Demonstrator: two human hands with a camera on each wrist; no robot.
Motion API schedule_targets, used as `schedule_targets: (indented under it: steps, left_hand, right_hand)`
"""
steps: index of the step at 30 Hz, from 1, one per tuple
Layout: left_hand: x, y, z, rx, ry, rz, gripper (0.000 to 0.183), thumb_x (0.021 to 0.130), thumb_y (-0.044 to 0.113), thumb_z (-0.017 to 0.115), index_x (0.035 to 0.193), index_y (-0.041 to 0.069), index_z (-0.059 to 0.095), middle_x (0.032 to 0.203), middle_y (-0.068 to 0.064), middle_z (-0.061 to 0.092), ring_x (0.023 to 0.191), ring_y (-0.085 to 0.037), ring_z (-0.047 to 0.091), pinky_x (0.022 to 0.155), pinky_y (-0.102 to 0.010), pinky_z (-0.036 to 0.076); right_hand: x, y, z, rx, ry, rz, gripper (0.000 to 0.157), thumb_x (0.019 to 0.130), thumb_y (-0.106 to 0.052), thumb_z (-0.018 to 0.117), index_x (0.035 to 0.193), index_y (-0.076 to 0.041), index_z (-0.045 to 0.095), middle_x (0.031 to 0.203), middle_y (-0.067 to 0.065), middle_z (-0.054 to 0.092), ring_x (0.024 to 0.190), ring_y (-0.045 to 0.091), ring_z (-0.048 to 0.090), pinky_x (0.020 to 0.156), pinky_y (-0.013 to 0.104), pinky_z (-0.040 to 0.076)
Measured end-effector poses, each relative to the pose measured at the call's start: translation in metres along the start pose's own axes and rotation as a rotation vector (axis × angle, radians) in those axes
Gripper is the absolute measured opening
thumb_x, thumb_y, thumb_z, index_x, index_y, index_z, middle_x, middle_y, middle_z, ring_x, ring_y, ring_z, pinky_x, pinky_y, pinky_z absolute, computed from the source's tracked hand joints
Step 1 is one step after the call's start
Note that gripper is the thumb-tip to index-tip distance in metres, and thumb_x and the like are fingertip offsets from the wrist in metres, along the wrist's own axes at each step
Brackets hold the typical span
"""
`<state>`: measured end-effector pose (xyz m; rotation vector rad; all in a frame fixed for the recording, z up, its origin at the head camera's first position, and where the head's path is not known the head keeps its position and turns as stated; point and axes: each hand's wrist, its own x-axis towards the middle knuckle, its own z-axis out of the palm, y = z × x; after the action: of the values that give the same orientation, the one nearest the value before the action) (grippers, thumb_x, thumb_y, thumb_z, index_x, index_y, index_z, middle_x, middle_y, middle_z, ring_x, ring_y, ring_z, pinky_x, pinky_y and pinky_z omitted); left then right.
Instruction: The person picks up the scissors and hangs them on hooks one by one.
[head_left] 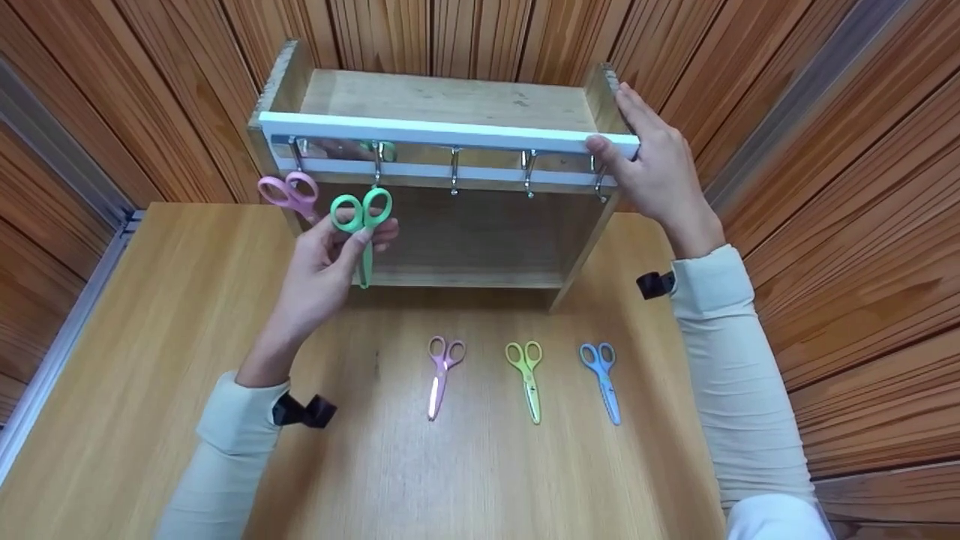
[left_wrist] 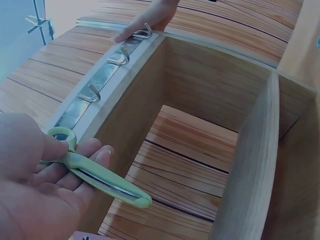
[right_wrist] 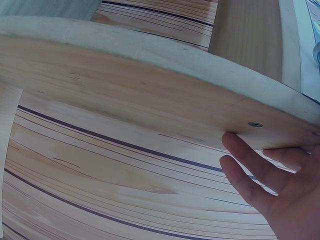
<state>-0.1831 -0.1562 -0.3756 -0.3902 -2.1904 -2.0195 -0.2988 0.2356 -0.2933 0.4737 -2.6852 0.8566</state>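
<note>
Head view: left hand grip pinches green scissors by a hook, right hand grip unclenched, fingers against wooden rack.

No lettering, number or brand can be read; the yellow scissors (faintly dark-specked) look too small to tell.

Near the far edge of the desk, the left hand pinches green scissors; the right hand touches the right side of the shelf.
</note>
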Motion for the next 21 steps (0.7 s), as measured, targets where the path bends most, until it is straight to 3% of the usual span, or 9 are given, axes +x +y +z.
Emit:
schedule_targets:
  steps: [5,16,21]
  left_hand:
    - [0.004,0.002,0.0,-0.029,0.008,0.013,0.03,0.11,0.006,0.049,0.138,-0.001,0.058,0.133,-0.019,0.073,0.12,-0.017,0.075,0.106,-0.027,0.057]
    - [0.014,-0.005,-0.002,-0.051,0.019,-0.053,0.034,0.112,0.016,0.049,0.143,0.005,0.057,0.136,-0.016,0.072,0.121,-0.017,0.074,0.107,-0.028,0.057]
    - [0.016,-0.011,0.001,-0.079,0.019,-0.04,0.034,0.111,0.011,0.048,0.143,0.001,0.056,0.137,-0.02,0.071,0.124,-0.023,0.073,0.107,-0.031,0.057]
  right_hand:
    - [-0.001,0.0,-0.001,0.003,0.002,0.01,0.102,0.09,-0.087,0.047,0.167,-0.023,0.028,0.176,-0.007,0.021,0.165,0.022,0.021,0.136,0.048,0.018]
    - [0.0,0.001,0.0,0.002,0.005,0.015,0.101,0.09,-0.087,0.047,0.167,-0.024,0.028,0.176,-0.008,0.021,0.165,0.022,0.021,0.136,0.049,0.019]
    - [0.0,0.002,0.0,0.003,0.013,-0.014,0.103,0.089,-0.088,0.048,0.166,-0.023,0.031,0.176,-0.005,0.023,0.164,0.024,0.024,0.135,0.05,0.021]
